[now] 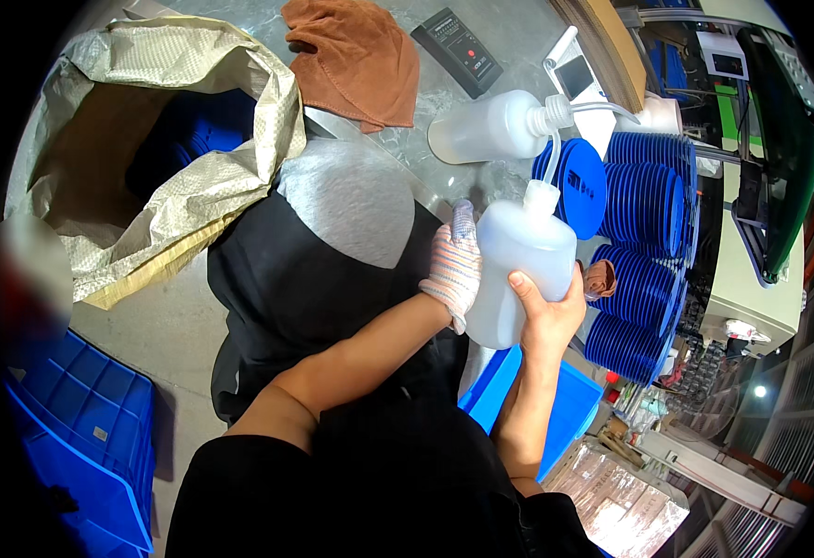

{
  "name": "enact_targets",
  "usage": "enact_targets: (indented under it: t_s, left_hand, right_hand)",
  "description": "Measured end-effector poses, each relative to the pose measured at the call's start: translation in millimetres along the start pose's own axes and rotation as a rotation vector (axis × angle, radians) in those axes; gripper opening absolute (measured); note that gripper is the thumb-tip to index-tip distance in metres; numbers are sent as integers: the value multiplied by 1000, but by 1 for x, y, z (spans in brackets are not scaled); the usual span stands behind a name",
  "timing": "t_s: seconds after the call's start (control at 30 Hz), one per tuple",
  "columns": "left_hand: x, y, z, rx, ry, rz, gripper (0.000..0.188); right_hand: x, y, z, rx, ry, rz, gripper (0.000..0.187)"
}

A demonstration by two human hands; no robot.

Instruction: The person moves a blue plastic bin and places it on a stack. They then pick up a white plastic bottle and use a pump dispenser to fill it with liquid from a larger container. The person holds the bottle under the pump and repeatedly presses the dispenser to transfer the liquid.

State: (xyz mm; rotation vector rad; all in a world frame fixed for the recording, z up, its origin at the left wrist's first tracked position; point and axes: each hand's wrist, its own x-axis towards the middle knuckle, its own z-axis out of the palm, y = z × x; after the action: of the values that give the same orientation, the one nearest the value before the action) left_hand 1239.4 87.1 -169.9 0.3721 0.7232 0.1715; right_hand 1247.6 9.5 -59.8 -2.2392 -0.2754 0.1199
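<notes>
In the middle is a whitish, half-clear squeeze wash bottle (504,279), its neck and thin bent tube pointing away from me. My bare right hand (555,312) is closed around its right side, the thumb lying across the front. My left hand (451,265), in a striped knit glove with a purplish stained tip, is up against the bottle's left side. One gloved digit points upward; the others are hidden. Just beyond, a second wash bottle (486,127) is on the grey table (509,51). A loose blue disc (582,189) is beside the bottles.
Stacks of blue discs (644,209) stand at the right. A brown cloth (356,65) and a black handheld device (458,53) lie at the back. An open woven sack (277,112) holds blue pieces at the left. Blue crates (91,409) are at lower left.
</notes>
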Motion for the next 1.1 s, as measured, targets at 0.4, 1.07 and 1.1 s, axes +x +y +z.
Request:
enact_targets:
  t_s: [0.4, 1.07, 1.1]
  left_hand:
    - [-2, 2, 0, 6, -7, -7, 54]
    - [-5, 7, 1, -15, -10, -7, 55]
    - [-5, 7, 1, -11, -2, -5, 55]
  right_hand:
    - [-2, -1, 2, 36, 1, 2, 59]
    - [-1, 0, 2, 19, -1, -3, 60]
    - [-1, 1, 2, 12, 2, -6, 59]
